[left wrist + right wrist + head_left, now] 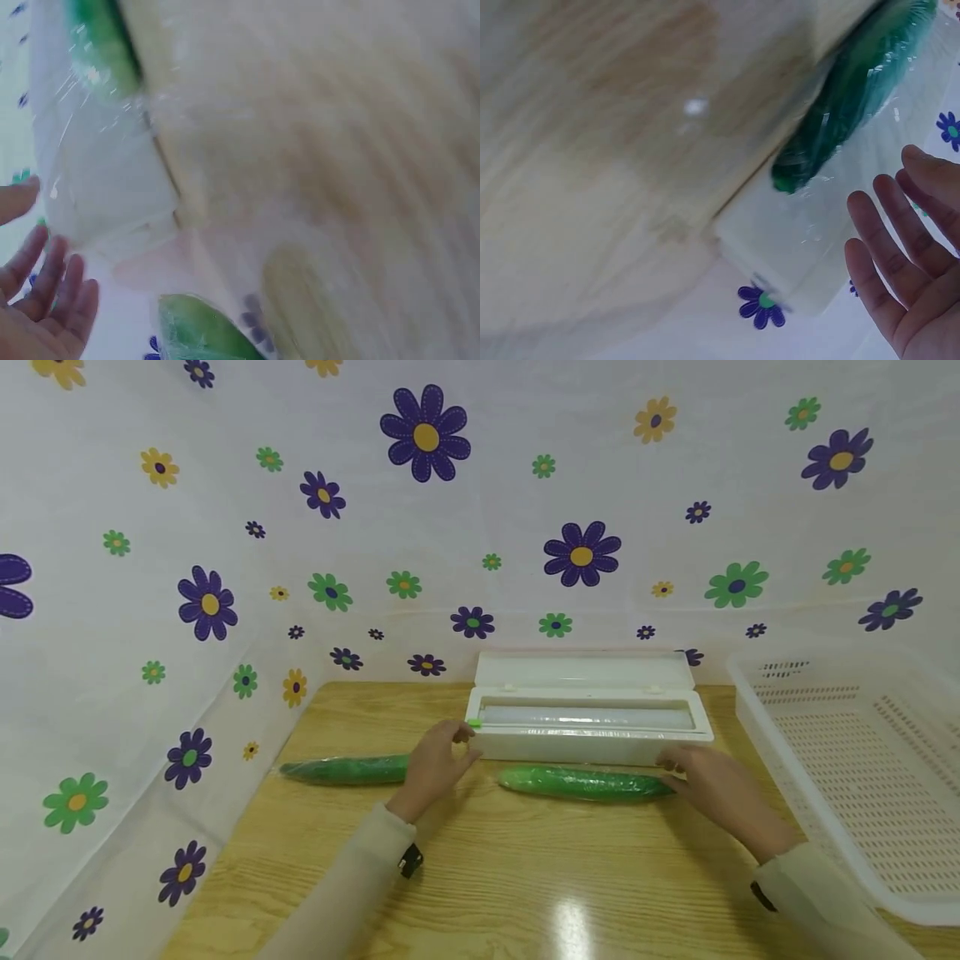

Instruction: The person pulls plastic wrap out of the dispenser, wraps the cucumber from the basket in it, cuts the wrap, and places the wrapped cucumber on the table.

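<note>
A green cucumber [585, 782] in shiny clear film lies on the table along the front of a white cling film box [566, 749]. Off its left end is my left hand [433, 770], thumb and fingers apart in the left wrist view. My right hand [716, 789] is by the other end, and its spread fingers [885, 247] show nothing gripped in the right wrist view. Loose film glints past the cucumber's ends in both wrist views. A second film-covered cucumber [341, 769] lies to the left, its right end hidden behind my left hand.
The box's lid [585, 670] is raised against the flowered cloth [480, 510], and a film roll [588, 717] sits inside. On the right stands a white plastic basket [787, 785] with slotted sides. Bare wooden tabletop [495, 885] lies in front of the cucumbers.
</note>
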